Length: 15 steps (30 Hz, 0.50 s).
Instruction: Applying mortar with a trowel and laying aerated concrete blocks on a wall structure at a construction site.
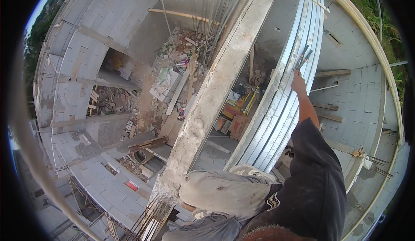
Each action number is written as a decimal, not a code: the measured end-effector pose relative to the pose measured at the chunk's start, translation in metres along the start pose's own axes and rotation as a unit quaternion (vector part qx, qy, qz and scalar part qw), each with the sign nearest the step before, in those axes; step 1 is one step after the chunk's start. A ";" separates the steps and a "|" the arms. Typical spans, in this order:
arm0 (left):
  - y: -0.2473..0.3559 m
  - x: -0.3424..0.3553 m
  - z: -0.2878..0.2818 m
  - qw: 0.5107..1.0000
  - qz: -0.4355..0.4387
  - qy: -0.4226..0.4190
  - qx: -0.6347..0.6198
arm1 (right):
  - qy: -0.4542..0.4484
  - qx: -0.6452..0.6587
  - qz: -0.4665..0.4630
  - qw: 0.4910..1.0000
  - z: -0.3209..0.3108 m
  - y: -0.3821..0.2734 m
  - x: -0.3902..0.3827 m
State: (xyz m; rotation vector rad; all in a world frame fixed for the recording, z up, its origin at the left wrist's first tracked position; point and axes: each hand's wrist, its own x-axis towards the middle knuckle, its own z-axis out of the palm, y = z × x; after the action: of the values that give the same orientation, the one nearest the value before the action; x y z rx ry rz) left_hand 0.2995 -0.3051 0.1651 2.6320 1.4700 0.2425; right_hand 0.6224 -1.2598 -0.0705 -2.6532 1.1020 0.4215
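Note:
My right hand (298, 83), at the end of an outstretched arm in a black sleeve, is closed on a pliers-like tool (303, 58) with two dark arms and orange patches. The arms are spread in a V pointing away from me. Its exact kind is too small to make out. The tool is over several long, shiny metal profiles (283, 98) lying side by side; I cannot tell whether it touches them. My left hand is out of view. My bent knees in dusty grey trousers (225, 193) and a shoe (255, 172) are near the profiles' lower end.
A rough concrete beam (216, 98) runs beside the profiles, high above rooms of grey block walls (86, 64). Rubble (173, 79) and boards lie below. Boxes (238, 126) stand in the gap between beam and profiles. Rebar ends (153, 217) stick out near my knees.

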 end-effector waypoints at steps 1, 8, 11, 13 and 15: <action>0.003 0.001 0.001 1.000 0.001 0.001 -0.001 | 0.014 -0.011 0.002 1.000 -0.004 -0.004 -0.006; 0.019 0.004 0.015 1.000 -0.005 -0.004 -0.016 | 0.007 -0.013 0.059 0.998 -0.010 -0.027 0.003; 0.025 0.007 0.021 1.000 -0.004 -0.008 -0.020 | 0.047 -0.025 0.027 0.998 0.002 -0.026 -0.011; 0.028 0.010 0.024 1.000 -0.006 -0.010 -0.024 | 0.025 -0.021 -0.003 0.999 0.009 -0.026 -0.040; 0.032 0.013 0.027 1.000 -0.004 -0.012 -0.026 | -0.002 -0.023 -0.038 0.999 0.014 -0.026 -0.089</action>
State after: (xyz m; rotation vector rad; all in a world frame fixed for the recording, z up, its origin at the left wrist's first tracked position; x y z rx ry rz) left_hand 0.3383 -0.3113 0.1452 2.5789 1.4462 0.2432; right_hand 0.5788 -1.1796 -0.0495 -2.7220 0.9970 0.4417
